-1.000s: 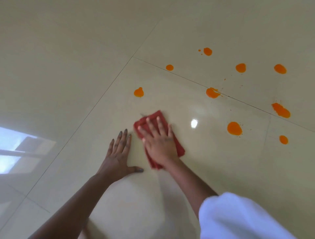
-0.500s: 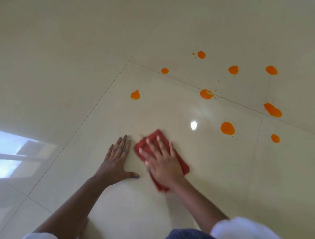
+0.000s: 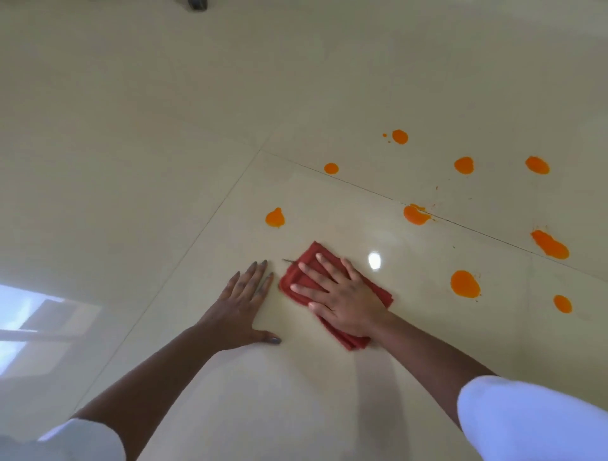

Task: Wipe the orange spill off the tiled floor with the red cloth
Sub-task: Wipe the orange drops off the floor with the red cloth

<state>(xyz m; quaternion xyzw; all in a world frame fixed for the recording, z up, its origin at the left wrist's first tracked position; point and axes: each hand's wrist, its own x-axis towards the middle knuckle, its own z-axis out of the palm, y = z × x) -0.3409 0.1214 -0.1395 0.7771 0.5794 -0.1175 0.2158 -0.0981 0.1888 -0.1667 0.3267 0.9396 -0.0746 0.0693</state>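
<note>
A folded red cloth (image 3: 306, 263) lies flat on the cream tiled floor (image 3: 164, 131). My right hand (image 3: 345, 296) presses on it, palm down, fingers spread. My left hand (image 3: 240, 309) rests flat on the bare tile just left of the cloth, holding nothing. Several orange spill blobs dot the floor beyond and to the right. The nearest blob (image 3: 275, 217) is just past the cloth's far corner. Another blob (image 3: 464, 283) lies to the right of the cloth, and one blob (image 3: 415, 214) sits on a grout line.
Grout lines cross the glossy tiles. A bright window reflection (image 3: 29, 316) shows on the floor at the left. A small dark object (image 3: 197, 4) sits at the top edge. White sleeves cover both upper arms.
The cloth under my right hand slid back toward me, then pushed forward and right again. My left hand stayed planted on the tile. The view tilted up a little.
</note>
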